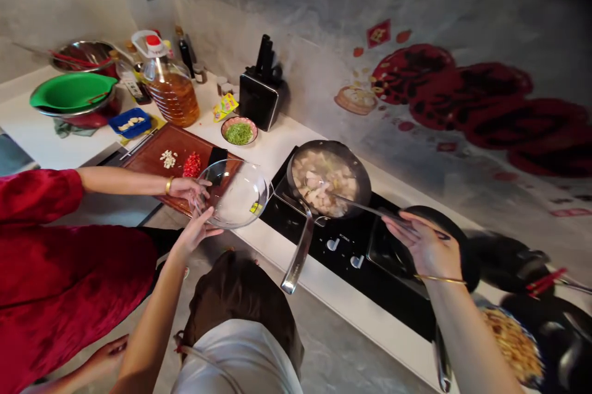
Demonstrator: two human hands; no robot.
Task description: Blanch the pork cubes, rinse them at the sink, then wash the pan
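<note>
My left hand [200, 229] grips the near-left rim of a clear glass bowl [240, 212], which has a small yellow-green label. A co-worker's hand [185, 189] also touches the bowl's left side. The bowl is over the edge of the counter, left of the stove, and looks to have no food in it. My right hand [428, 246] is closed around the handle of a long-handled cooking utensil [356, 204]. Its far end is among pale chunks of food [324, 178] in broth inside a dark pan [361, 175], so its head is hidden.
The pan's handle [298, 252] juts over the counter's front edge. Chopped red pepper [192, 164] and garlic [169, 158] lie on a cutting board [143, 153]. Behind are an oil jug [171, 92], knife block [261, 98] and bowl of chopped greens [239, 132]. The co-worker's red sleeve [41, 197] is at left.
</note>
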